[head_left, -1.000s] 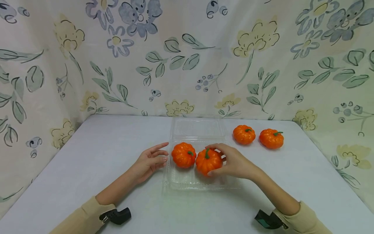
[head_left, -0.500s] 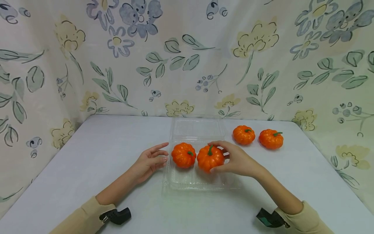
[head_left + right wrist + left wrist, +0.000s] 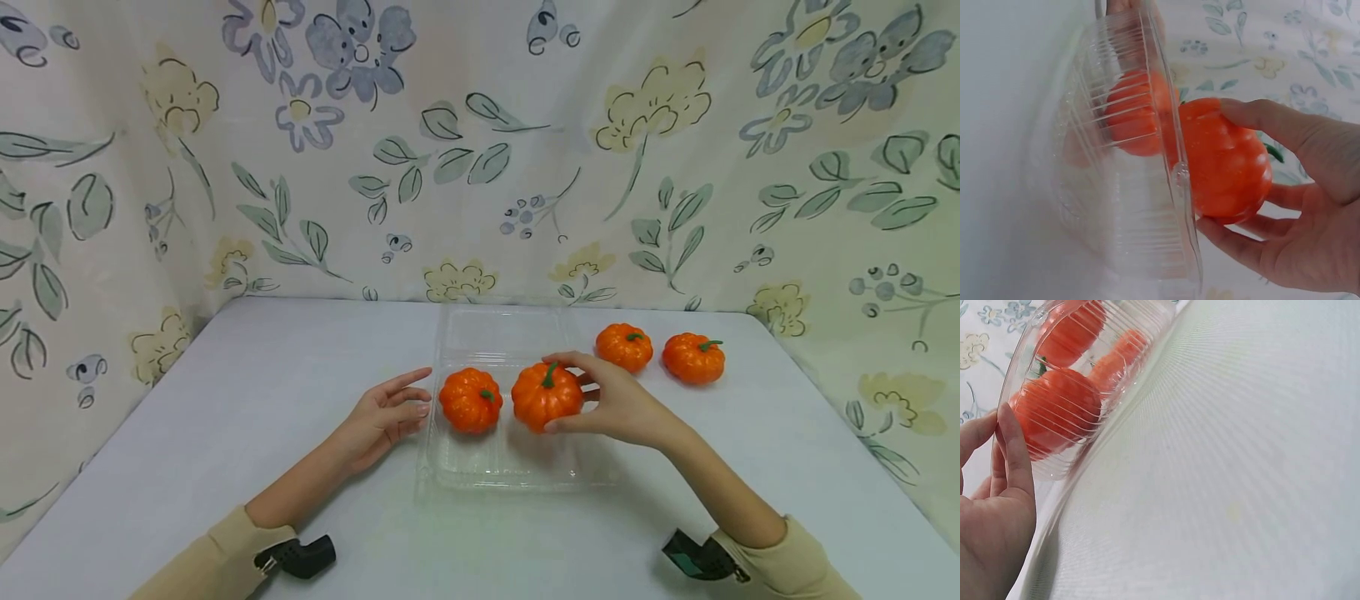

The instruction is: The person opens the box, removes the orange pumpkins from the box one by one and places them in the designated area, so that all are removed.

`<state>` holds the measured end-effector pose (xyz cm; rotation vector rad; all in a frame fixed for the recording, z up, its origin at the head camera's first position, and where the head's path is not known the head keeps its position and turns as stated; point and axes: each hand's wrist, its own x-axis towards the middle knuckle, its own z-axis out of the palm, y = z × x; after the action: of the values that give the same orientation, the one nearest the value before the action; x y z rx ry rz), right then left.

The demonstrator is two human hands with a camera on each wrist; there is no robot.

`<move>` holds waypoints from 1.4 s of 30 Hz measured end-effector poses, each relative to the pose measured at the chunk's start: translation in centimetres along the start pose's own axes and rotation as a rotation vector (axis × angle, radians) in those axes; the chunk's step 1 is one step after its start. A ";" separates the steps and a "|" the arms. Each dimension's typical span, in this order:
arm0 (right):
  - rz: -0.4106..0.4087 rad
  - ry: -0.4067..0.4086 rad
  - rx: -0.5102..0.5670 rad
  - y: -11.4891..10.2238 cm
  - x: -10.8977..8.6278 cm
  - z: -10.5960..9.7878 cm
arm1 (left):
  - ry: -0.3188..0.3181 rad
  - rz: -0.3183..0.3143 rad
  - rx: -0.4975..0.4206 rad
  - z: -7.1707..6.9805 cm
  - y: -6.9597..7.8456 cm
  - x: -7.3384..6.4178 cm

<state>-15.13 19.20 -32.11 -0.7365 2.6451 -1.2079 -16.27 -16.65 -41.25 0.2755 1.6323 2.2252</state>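
My right hand (image 3: 622, 406) grips a small glossy orange pumpkin (image 3: 547, 398) with a green stem, thumb on the near side and fingers on the far side. It hangs over the right half of a clear plastic clamshell box (image 3: 480, 477), and the right wrist view shows this pumpkin (image 3: 1225, 165) just above the rim. Inside the box's left half sits a second pumpkin (image 3: 470, 402). My left hand (image 3: 382, 421) rests at the box's left side with relaxed fingers; in the left wrist view, fingertips (image 3: 1007, 419) touch the rim (image 3: 1002, 384).
Two more pumpkins, one at the back right (image 3: 624, 347) and one farther right (image 3: 693, 358), stand on the white tabletop (image 3: 315, 342). The box's open lid (image 3: 502, 329) lies toward the back. A floral curtain (image 3: 480, 208) hangs behind the table.
My right hand has raised the gripped pumpkin from the box's right half and shifted it slightly right. The left hand and the other pumpkins have stayed put.
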 end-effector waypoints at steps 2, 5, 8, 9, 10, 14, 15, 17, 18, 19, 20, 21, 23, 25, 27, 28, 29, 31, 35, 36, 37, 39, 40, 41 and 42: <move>0.003 0.009 0.007 -0.1 -0.1 -0.2 | 0.002 -0.002 0.002 0.0 0.0 0.0; 0.012 0.023 0.018 -0.1 -0.2 -0.5 | 0.003 -0.003 0.004 0.0 0.0 0.0; 0.020 0.033 0.030 -0.1 -0.2 -0.8 | 0.011 -0.008 0.003 0.0 0.0 0.0; 0.020 0.036 0.031 -0.1 -0.3 -0.9 | 0.012 -0.009 0.002 -0.1 0.0 0.0; 0.020 0.038 0.035 -0.1 -0.3 -1.0 | 0.012 -0.010 0.002 -0.1 0.0 0.0; 0.022 0.046 0.046 -0.1 -0.4 -1.3 | 0.012 -0.009 0.004 -0.1 0.0 0.1; 0.025 0.047 0.050 -0.1 -0.4 -1.4 | 0.011 -0.009 0.002 -0.1 0.0 0.1; 0.035 0.048 0.060 -0.1 -0.5 -1.5 | 0.013 -0.009 0.004 -0.1 0.0 0.1; 0.036 0.047 0.063 -0.1 -0.5 -1.5 | 0.011 -0.008 0.003 -0.1 0.0 0.1; 0.036 0.048 0.066 -0.1 -0.5 -1.6 | 0.012 -0.009 0.003 -0.1 0.0 0.1; 0.035 0.047 0.066 -0.1 -0.4 -1.6 | 0.015 -0.011 0.004 -0.1 0.0 0.0; 0.034 0.045 0.067 -0.1 -0.4 -1.6 | 0.018 -0.013 0.004 -0.1 0.1 -0.1; 0.025 0.042 0.060 -0.1 -0.3 -1.7 | 0.025 -0.016 0.004 0.0 0.2 -0.3; 0.028 0.041 0.053 -0.1 -0.2 -1.8 | 0.034 -0.020 0.002 0.0 0.2 -0.4; 0.035 0.044 0.048 -0.1 -0.2 -1.9 | 0.035 -0.020 0.004 0.0 0.2 -0.5; 0.034 0.047 0.045 -0.1 -0.3 -2.0 | 0.033 -0.018 0.007 0.0 0.2 -0.5; 0.037 0.049 0.045 0.0 -0.4 -2.0 | 0.036 -0.019 0.008 0.0 0.2 -0.4; 0.042 0.054 0.048 0.0 -0.6 -2.1 | 0.039 -0.021 0.012 0.0 0.1 -0.4; 0.055 0.065 0.053 0.1 -1.1 -2.4 | 0.035 -0.022 0.015 0.0 0.0 -0.2; 0.051 0.067 0.053 0.1 -1.3 -2.4 | 0.029 -0.021 0.016 0.0 0.0 -0.2; 0.052 0.069 0.054 0.2 -1.4 -2.5 | 0.029 -0.021 0.017 0.0 -0.1 -0.1; 0.050 0.073 0.056 0.3 -1.6 -2.6 | 0.026 -0.020 0.015 0.0 -0.1 0.0; 0.048 0.074 0.055 0.3 -1.8 -2.7 | 0.025 -0.019 0.016 0.0 -0.1 0.0; 0.047 0.074 0.056 0.3 -1.9 -2.8 | 0.025 -0.019 0.017 -0.1 -0.1 0.0; 0.046 0.075 0.053 0.4 -2.0 -2.9 | 0.023 -0.020 0.015 -0.1 -0.1 0.0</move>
<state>-14.46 22.32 -30.64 -0.6303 2.6622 -1.3131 -16.27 -16.67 -41.39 0.2379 1.6565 2.2105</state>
